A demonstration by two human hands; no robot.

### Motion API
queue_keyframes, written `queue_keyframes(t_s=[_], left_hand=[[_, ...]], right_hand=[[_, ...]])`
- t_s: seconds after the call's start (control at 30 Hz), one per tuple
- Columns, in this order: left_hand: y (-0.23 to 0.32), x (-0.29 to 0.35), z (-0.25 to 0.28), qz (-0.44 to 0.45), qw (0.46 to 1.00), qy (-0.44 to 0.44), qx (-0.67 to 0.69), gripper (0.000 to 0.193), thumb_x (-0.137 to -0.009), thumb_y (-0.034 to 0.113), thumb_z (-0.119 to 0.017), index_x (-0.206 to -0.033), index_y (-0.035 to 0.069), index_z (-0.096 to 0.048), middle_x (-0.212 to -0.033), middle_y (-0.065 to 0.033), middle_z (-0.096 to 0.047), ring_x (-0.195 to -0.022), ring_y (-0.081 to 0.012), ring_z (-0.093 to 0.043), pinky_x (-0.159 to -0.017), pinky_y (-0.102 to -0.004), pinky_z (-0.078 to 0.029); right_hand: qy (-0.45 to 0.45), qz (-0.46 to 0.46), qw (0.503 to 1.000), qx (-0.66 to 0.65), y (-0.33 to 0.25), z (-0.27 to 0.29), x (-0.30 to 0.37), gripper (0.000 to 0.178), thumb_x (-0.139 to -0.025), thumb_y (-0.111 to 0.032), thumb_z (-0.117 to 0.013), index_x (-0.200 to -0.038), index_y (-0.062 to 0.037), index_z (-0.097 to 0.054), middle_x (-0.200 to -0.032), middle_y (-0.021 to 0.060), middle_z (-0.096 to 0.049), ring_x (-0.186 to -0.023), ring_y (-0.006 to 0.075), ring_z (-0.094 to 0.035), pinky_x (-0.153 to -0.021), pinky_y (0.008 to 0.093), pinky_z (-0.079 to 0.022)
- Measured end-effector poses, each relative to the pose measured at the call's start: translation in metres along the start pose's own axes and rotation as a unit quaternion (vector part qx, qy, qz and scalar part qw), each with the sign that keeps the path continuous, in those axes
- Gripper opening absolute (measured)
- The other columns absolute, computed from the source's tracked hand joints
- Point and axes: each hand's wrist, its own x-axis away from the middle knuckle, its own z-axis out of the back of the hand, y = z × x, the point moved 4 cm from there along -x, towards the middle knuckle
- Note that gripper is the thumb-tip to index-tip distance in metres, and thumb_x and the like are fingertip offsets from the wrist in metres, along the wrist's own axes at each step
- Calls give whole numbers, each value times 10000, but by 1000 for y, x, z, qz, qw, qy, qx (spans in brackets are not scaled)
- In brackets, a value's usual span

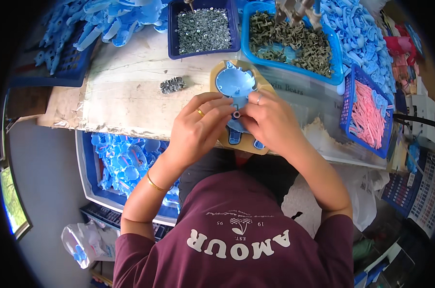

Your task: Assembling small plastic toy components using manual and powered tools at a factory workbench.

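A light-blue hollow plastic toy shell point(234, 81), round at the head end and with two feet at the near end, lies in a tan holder point(265, 85) at the table's front edge. My left hand point(200, 124) reaches over its middle from the left, fingers bent and pressed together at the tips. From the right, my right hand point(271, 119) comes in with thumb and finger pinched. Between the fingertips shows a small ring-shaped part point(236, 114), seated at the middle of the shell. Whatever else the fingers hold is hidden.
Behind stand a dark-blue tray of small metal parts point(203, 30) and a light-blue tray of brownish clips point(294, 48). Blue shells are heaped at the back. A clump of grey parts point(172, 85) lies left. Pink strips fill a basket point(366, 115) at right; a crate point(85, 168) sits below.
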Motion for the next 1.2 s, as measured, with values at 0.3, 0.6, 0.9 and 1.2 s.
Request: queue_keyframes(t_s=[0.3, 0.6, 0.9, 1.2], left_hand=[[-3, 9, -7, -65, 991, -100, -63, 268, -827, 125, -769, -1084, 79, -710, -1219, -64, -685, -1215, -296, -608, -1015, -429, -516], [-5, 15, -15, -85, 983, -146, -70, 397, -844, 174, -755, -1235, 145, -690, -1353, -56, -618, -1321, -307, -537, -1085, -472, -463], [-4, 13, -20, -77, 982, -149, -89, 379, -852, 148, -745, -1226, 124, -691, -1346, -69, -620, -1333, -327, -520, -1096, -480, -442], [-4, 12, -19, -76, 984, -149, -69, 363, -838, 168, -764, -1186, 94, -689, -1336, -98, -620, -1306, -329, -533, -1092, -482, -441]], right_hand=[[-40, 35, 998, -22, 3, 1, -10, 75, -789, -88, -732, -806, -39, -677, -857, 92, -601, -899, 311, -619, -755, 445, -513], [36, -64, 997, -10, 10, 22, 31, 113, -814, -138, -775, -883, -82, -705, -838, 81, -604, -776, 297, -636, -670, 418, -505], [56, -109, 992, -19, 19, 21, 39, 91, -826, -135, -777, -855, -78, -712, -726, 65, -594, -695, 248, -630, -600, 382, -460], [-52, -88, 995, 8, 6, 39, 4, 203, -843, -178, -778, -1015, -79, -736, -849, 88, -675, -749, 267, -666, -663, 400, -501]])
